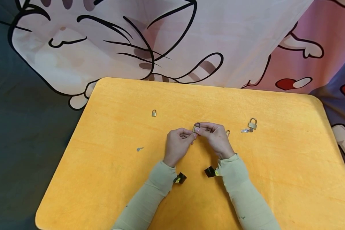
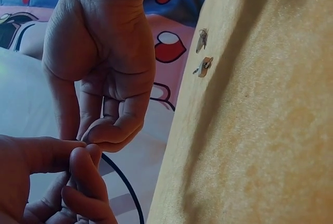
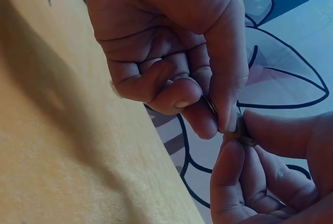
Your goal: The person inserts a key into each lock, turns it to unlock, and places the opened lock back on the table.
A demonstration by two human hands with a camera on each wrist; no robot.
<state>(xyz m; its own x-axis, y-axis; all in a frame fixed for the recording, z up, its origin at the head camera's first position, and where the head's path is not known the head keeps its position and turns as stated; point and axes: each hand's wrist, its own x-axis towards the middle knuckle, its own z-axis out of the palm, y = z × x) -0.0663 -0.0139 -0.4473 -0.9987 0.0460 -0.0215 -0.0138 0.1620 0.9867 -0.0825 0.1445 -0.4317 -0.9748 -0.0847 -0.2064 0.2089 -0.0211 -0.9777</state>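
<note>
In the head view my right hand (image 1: 215,137) pinches a small brass padlock (image 1: 194,129), shackle up, above the middle of the table. My left hand (image 1: 178,143) meets it from the left, its thumb and forefinger together at the padlock's lower end. Between the left fingers the right wrist view shows the thin metal edge of a small key (image 3: 210,104); most of it is hidden by the fingertips. The padlock body (image 3: 240,128) shows there between the right thumb and fingers. Another padlock (image 1: 228,132) lies partly hidden behind the right hand.
A larger padlock (image 1: 252,124) with keys (image 1: 245,130) beside it lies on the right of the yellow table (image 1: 103,179). At the back left lies a tiny padlock (image 1: 154,113), and nearer me a loose key (image 1: 139,149). A cartoon-printed cloth (image 1: 247,38) hangs behind.
</note>
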